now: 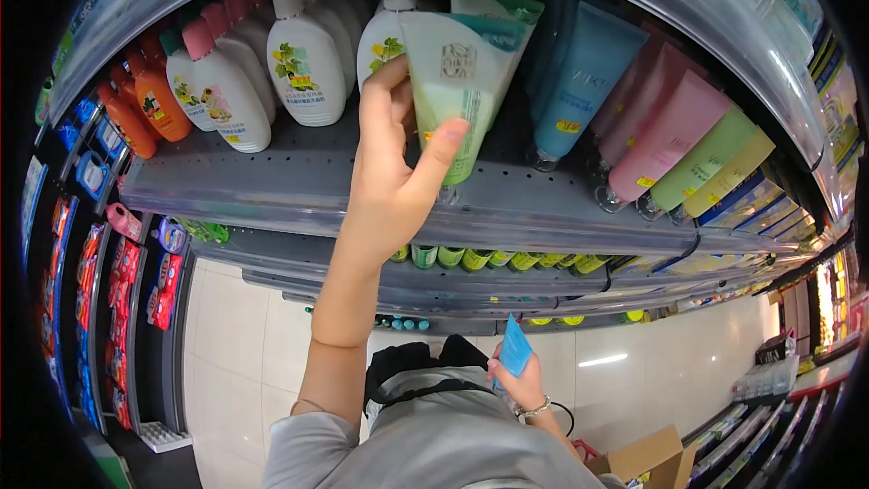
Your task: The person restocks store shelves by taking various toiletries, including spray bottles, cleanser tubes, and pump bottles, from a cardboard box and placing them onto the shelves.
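My left hand reaches up to the shelf, its thumb and fingers closed around a pale green-and-white squeeze tube. The tube stands at the shelf's front, cap down, with similar green tubes behind it. Low by my body, my right hand grips a blue squeeze tube, its flat end pointing up. Right of my left hand, a larger blue tube stands on the shelf. White lotion bottles with leaf prints stand to the left.
Pink tubes and a light green tube line the shelf's right part. Orange bottles are at far left. A clear front lip edges the shelf. An open cardboard box is on the floor at lower right.
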A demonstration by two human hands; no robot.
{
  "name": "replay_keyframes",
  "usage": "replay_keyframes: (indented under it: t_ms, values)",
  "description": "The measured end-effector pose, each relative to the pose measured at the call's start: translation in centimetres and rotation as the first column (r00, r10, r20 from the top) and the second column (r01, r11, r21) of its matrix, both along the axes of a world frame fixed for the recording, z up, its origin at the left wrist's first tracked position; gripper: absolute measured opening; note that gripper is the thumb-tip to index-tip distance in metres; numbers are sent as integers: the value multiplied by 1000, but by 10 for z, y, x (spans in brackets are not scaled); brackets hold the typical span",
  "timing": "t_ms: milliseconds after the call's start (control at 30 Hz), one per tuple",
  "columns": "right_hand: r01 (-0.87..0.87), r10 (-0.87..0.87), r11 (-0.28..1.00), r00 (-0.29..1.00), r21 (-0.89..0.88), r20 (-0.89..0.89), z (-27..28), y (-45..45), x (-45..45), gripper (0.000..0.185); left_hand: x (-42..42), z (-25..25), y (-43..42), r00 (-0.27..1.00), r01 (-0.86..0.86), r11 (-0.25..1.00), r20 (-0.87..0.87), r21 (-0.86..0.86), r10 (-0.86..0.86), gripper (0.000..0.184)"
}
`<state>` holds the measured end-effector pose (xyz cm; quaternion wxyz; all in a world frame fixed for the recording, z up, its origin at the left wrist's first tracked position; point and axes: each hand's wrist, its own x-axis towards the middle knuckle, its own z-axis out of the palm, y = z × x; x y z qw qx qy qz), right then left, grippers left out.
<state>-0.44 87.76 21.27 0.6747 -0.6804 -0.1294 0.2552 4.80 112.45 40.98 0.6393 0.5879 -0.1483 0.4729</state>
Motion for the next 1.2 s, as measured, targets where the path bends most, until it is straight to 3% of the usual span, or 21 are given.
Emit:
replay_keyframes:
  t_ms: [67,100,167,267,633,700,767,867,933,967,1033,1067,1133,1200]
  values:
    - [11,-11,1000,1000,-4,-8,0,0,-3,18,-4,-1,2,982,-160,974,-71,161,173,41]
    - [6,-6,1000,1000,-24,-4,0,-1,-4,18,-9,-1,3,982,-157,975,-76,160,171,41]
    - [7,-7,999,1000,-44,2,0,-1,-5,18,-20,-1,4,872,-302,856,-240,420,426,45]
    - [21,-20,999,1000,-48,15,3,-1,-6,18,-34,7,4,790,-368,775,-267,514,552,48]
    - [-26,36,990,997,-137,70,6,5,-3,20,-22,2,6,895,-283,842,-189,459,404,43]
    - [-39,48,990,996,-134,70,13,10,-3,21,-18,1,4,864,-365,767,-116,527,490,47]
    - [-54,63,990,996,-130,69,14,12,-3,21,-15,-1,4,859,-373,783,-133,498,494,47]
    - [-54,59,995,997,-82,57,14,12,-1,22,-13,-3,4,848,-396,787,-139,473,511,50]
    - [-106,109,992,993,68,-35,30,12,5,30,-13,-4,2,849,-402,783,-126,475,513,52]
    - [-91,93,994,995,68,-32,38,12,11,30,-14,-5,2,823,-432,737,-107,520,558,53]
    - [-187,127,962,953,201,275,59,12,23,42,-15,-6,3,803,-451,693,-82,562,590,54]
    - [-173,114,964,954,201,277,73,14,26,42,-16,-6,4,783,-462,662,-79,591,617,53]
    - [-144,-20,923,908,356,419,107,20,30,49,-17,-6,4,767,-469,632,-69,617,637,52]
    - [-123,-137,925,774,359,618,149,27,39,53,-18,-5,5,751,-430,619,-121,657,649,47]
